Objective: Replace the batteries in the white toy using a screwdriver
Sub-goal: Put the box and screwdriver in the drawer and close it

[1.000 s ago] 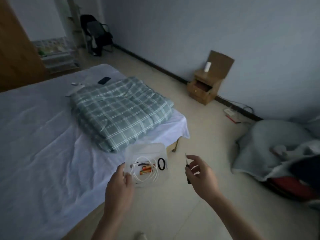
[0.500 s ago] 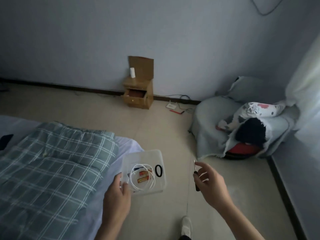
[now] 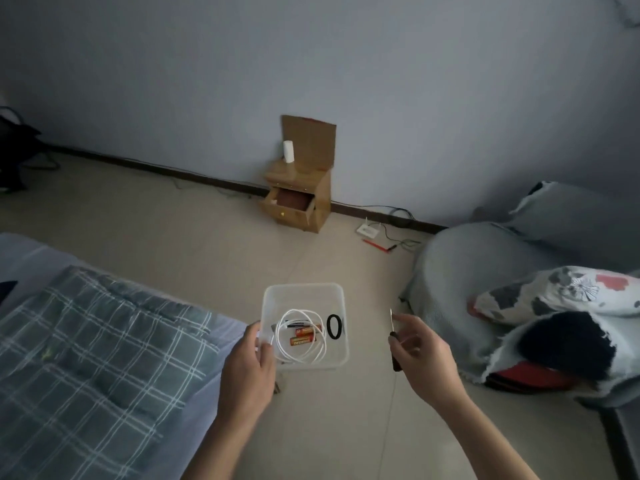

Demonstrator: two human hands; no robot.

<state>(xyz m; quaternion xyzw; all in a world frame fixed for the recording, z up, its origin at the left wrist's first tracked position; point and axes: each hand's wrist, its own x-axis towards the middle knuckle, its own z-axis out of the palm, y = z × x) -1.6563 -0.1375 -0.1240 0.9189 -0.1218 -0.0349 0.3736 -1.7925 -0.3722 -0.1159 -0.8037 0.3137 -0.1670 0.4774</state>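
My left hand [image 3: 247, 370] grips the left rim of a clear plastic box [image 3: 304, 292], held in the air above the floor by the bed's corner. Inside lie two orange batteries [image 3: 304, 336], a coiled white cable [image 3: 301, 344] and a dark thin item. A black "0" mark [image 3: 334, 326] shows on the box's right side. My right hand [image 3: 420, 355] holds a small screwdriver [image 3: 394, 341] upright, black handle in the fingers, thin tip pointing up. No white toy is in view.
A bed with a green plaid blanket [image 3: 90, 358] fills the lower left. A small wooden nightstand [image 3: 298, 202] with an open drawer stands at the wall. A grey cushioned seat with bedding [image 3: 519, 306] lies at the right. Tiled floor spreads between them.
My view has swung right, from the bed toward the wall and the grey seat. Both hands keep their grips, the box and the screwdriver staying in front of me.
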